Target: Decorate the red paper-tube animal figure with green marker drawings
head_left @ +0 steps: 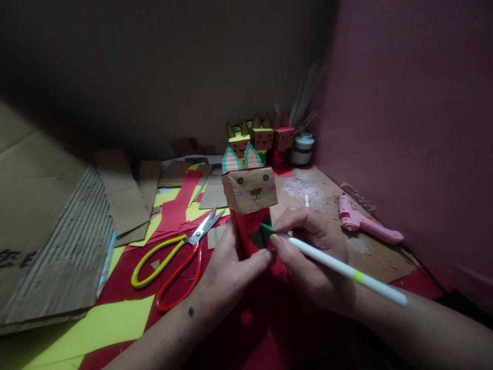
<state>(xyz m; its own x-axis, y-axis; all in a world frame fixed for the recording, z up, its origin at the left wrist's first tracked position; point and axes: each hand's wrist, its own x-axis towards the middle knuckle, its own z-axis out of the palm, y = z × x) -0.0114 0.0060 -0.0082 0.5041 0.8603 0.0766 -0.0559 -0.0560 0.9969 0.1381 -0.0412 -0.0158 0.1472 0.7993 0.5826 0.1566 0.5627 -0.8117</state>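
Note:
My left hand (234, 262) is wrapped round the red body of a cardboard animal figure (256, 190). The figure stands upright, with teal-edged ears, drawn round eyes, pink cheeks and a small mouth. A dark heart shape (257, 234) shows on its red front, partly covered by my fingers. Pinched in my right hand (311, 252) is a white marker pen (327, 267) with a green tip and a yellow-green band. The tip is at the heart's upper edge; whether it touches cannot be made out. To the left of my left hand lie scissors (198, 236) with one yellow and one red handle, blades apart.
Several similar figures (262, 139) stand at the back beside a pale blue lidded jar (302, 149). A pink glue gun (365, 223) lies on the right, near the wall, its cord trailing. Cardboard pieces (119, 190), red paper (175, 213) and yellow paper (111, 329) cover the left side.

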